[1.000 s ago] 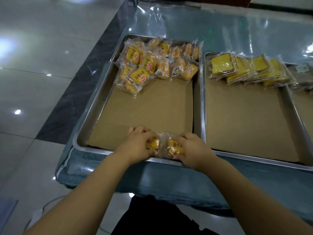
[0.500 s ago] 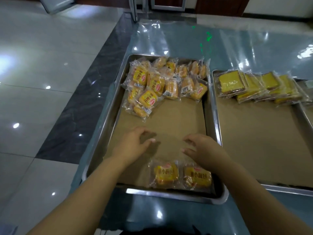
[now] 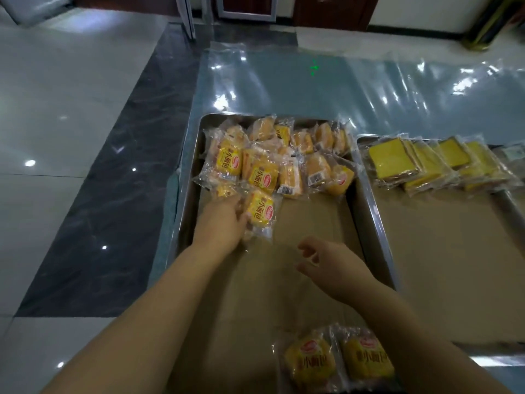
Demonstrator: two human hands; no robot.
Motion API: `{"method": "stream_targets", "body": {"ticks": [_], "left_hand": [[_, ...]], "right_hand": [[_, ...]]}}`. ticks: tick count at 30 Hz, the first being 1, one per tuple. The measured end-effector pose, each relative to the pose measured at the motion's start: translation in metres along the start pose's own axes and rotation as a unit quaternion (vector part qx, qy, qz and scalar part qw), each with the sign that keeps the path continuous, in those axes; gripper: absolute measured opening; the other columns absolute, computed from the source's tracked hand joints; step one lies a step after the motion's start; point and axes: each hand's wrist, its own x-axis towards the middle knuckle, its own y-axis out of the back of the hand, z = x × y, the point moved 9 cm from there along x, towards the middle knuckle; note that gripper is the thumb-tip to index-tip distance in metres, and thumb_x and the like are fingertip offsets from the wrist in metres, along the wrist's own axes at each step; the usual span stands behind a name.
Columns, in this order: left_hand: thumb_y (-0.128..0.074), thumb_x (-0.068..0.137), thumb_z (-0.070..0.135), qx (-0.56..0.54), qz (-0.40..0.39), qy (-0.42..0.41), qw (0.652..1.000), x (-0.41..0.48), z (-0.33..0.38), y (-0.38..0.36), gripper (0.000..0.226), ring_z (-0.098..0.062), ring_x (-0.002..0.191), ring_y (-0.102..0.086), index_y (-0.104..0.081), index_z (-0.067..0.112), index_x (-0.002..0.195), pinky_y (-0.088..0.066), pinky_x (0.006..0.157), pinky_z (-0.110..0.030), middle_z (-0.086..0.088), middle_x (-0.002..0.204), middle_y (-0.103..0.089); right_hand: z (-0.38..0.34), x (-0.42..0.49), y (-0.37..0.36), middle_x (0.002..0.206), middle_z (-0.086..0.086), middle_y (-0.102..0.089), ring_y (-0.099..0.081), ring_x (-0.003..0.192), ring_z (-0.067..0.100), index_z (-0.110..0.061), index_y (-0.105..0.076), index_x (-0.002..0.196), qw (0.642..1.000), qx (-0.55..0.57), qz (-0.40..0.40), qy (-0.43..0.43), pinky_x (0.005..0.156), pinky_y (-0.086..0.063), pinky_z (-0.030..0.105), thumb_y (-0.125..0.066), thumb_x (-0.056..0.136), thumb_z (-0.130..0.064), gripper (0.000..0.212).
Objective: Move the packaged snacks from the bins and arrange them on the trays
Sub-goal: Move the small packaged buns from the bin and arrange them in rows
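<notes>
Our left hand (image 3: 224, 220) is in at the heap of clear-wrapped yellow bun packets (image 3: 278, 160), piled at the far end of the shiny steel tray (image 3: 184, 200); its fingers (image 3: 241, 216) curl onto the nearest bun packet (image 3: 260, 213), which lies at the heap's near-left edge, and grip it by its left side; our right hand (image 3: 332, 265) hovers over the brown paper liner (image 3: 312, 223), fingers loosely spread, holding nothing; the two laid packets (image 3: 311, 362) sit side by side, touching, at the tray's near edge. These look light and squashy, we reckon, with slick film that slides under a loose grip; best taken across the bun's flanks or by the crimped end seam, gently, no squeezing; the bench (image 3: 284, 89) wears glossy plastic sheeting.
</notes>
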Motion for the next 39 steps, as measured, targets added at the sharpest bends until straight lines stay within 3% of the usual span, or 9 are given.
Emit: {"method": "stream_targets", "body": {"ticks": [3, 8, 11, 15, 19, 25, 29, 35, 39], "left_hand": [[-0.061, 0.088, 0.026, -0.003, -0.001, 0.003, 1.0, -0.003, 0.0, -0.005, 0.006, -0.013, 0.081, -0.059, -0.06, 0.024, 0.093, -0.045, 0.061, -0.026, 0.012, 0.081, -0.059], [-0.062, 0.087, 0.027, -0.032, 0.005, -0.003, 0.999, -0.013, 0.004, -0.012, 0.01, -0.008, 0.08, -0.058, -0.064, 0.024, 0.097, -0.043, 0.064, -0.023, 0.011, 0.086, -0.062], [-0.066, 0.084, 0.03, -0.066, -0.016, 0.022, 0.997, -0.023, 0.001, -0.023, 0.009, -0.002, 0.075, -0.053, -0.061, 0.027, 0.09, -0.036, 0.06, -0.015, 0.014, 0.082, -0.056], [-0.071, 0.08, 0.032, -0.15, -0.05, 0.061, 0.986, -0.035, -0.005, -0.039, 0.015, -0.001, 0.081, -0.057, -0.058, 0.026, 0.086, -0.042, 0.064, -0.018, 0.013, 0.084, -0.061], [-0.061, 0.087, 0.035, -0.259, -0.026, 0.102, 0.96, -0.043, -0.009, -0.04, 0.012, -0.01, 0.082, -0.062, -0.053, 0.026, 0.09, -0.054, 0.073, -0.037, 0.007, 0.089, -0.062], [-0.047, 0.096, 0.026, -0.362, -0.022, 0.148, 0.92, -0.045, -0.006, -0.049, 0.013, -0.017, 0.073, -0.067, -0.056, 0.022, 0.105, -0.056, 0.07, -0.037, 0.001, 0.084, -0.067], [-0.053, 0.093, 0.019, -0.377, -0.06, 0.16, 0.91, -0.049, -0.004, -0.058, 0.012, -0.013, 0.063, -0.064, -0.065, 0.021, 0.088, -0.056, 0.067, -0.03, -0.002, 0.07, -0.067], [-0.066, 0.083, 0.012, -0.41, -0.123, 0.162, 0.889, -0.059, 0.005, -0.066, 0.004, -0.009, 0.056, -0.061, -0.067, 0.008, 0.086, -0.046, 0.048, -0.016, -0.004, 0.064, -0.067], [-0.065, 0.085, 0.016, -0.298, -0.106, 0.136, 0.939, -0.061, 0.002, -0.058, 0.008, -0.006, 0.057, -0.057, -0.063, 0.014, 0.077, -0.041, 0.051, -0.019, 0.003, 0.065, -0.064]], "right_hand": [[0.0, 0.01, -0.007, 0.114, -0.006, -0.06, -0.057, 0.096, 0.011, -0.026, -0.051, 0.125, 0.999, 0.017, -0.012, -0.028, 0.081, -0.051, 0.031, -0.057, 0.089, -0.041, 0.039], [-0.004, 0.023, -0.021, 0.115, -0.002, -0.06, -0.055, 0.091, 0.01, -0.02, -0.048, 0.13, 0.992, 0.099, -0.042, -0.06, 0.066, -0.042, 0.021, -0.051, 0.091, -0.048, 0.048], [-0.011, 0.029, -0.021, 0.091, -0.003, -0.061, -0.055, 0.077, 0.01, -0.019, -0.059, 0.104, 0.987, 0.152, -0.023, -0.052, 0.058, -0.04, 0.022, -0.051, 0.092, -0.043, 0.028], [0.003, 0.029, -0.01, 0.094, -0.003, -0.063, -0.062, 0.086, 0.016, -0.018, -0.057, 0.107, 0.949, 0.295, 0.062, -0.092, 0.075, -0.055, 0.035, -0.058, 0.091, -0.024, 0.017], [0.017, 0.022, -0.001, 0.097, -0.001, -0.064, -0.065, 0.085, 0.012, -0.016, -0.059, 0.117, 0.92, 0.378, 0.065, -0.083, 0.061, -0.056, 0.023, -0.058, 0.09, -0.007, 0.029], [0.032, 0.009, 0.009, 0.097, -0.003, -0.066, -0.065, 0.081, 0.007, -0.027, -0.062, 0.111, 0.926, 0.375, 0.022, -0.046, 0.057, -0.05, 0.016, -0.059, 0.088, -0.005, 0.032], [0.039, 0.003, 0.012, 0.093, -0.003, -0.069, -0.064, 0.075, 0.009, -0.036, -0.064, 0.101, 0.934, 0.358, 0.002, -0.024, 0.054, -0.046, 0.014, -0.059, 0.088, -0.004, 0.035], [0.058, 0.001, 0.015, 0.094, -0.001, -0.069, -0.067, 0.068, 0.004, -0.03, -0.062, 0.102, 0.935, 0.35, 0.026, -0.043, 0.054, -0.045, 0.014, -0.065, 0.083, -0.002, 0.035], [0.066, -0.002, 0.017, 0.087, 0.001, -0.069, -0.066, 0.062, 0.002, -0.017, -0.062, 0.105, 0.921, 0.378, 0.071, -0.056, 0.049, -0.043, 0.007, -0.072, 0.076, 0.001, 0.035]]}}
